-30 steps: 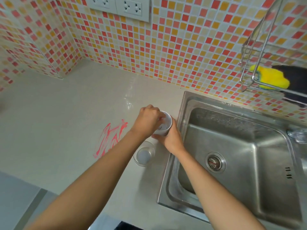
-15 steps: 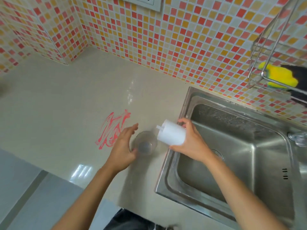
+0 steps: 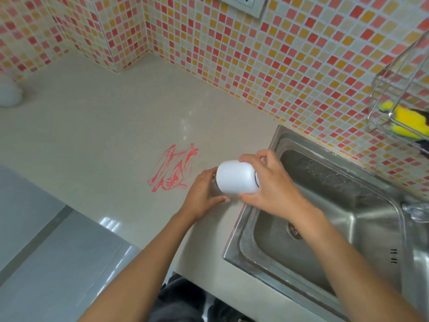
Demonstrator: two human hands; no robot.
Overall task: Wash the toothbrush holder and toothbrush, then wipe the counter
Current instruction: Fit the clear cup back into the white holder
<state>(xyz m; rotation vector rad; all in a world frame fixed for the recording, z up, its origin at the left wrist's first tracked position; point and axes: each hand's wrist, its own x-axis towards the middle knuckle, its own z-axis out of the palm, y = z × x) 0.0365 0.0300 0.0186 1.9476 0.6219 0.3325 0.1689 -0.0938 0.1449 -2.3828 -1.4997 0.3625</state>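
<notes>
Item count: two hands, one white cylindrical plastic toothbrush holder (image 3: 236, 177), one clear glass cup (image 3: 214, 182), one red smeared stain (image 3: 173, 169), one stainless steel sink basin (image 3: 325, 219), one wire wall rack (image 3: 399, 94), one yellow sponge (image 3: 407, 122), one white wall socket plate (image 3: 246, 3), one white rounded object (image 3: 9, 91).

The right hand (image 3: 271, 184) grips the toothbrush holder at frame centre; its fingers (image 3: 250, 159) curl over the top of the holder and the thumb clamps it from below. The holder lies on its side, closed end toward the left, above the strip of desk just left of the sink rim. The left hand (image 3: 204, 194) is placed around the glass cup directly left of the holder; its fingers are curled about the cup, which is mostly hidden. Whether the cup stands on the desk cannot be told.

The beige glossy desk (image 3: 92, 135) fills the left and centre of the frame. The stain lies on it just left of the hands. The rounded object sits at the left edge. The sink occupies the lower right, with a round drain (image 3: 293, 231). The rack hangs at the upper right edge and holds the sponge. Red, orange and cream mosaic tile wall (image 3: 278, 54) spans the top, with the socket plate at the top centre.
</notes>
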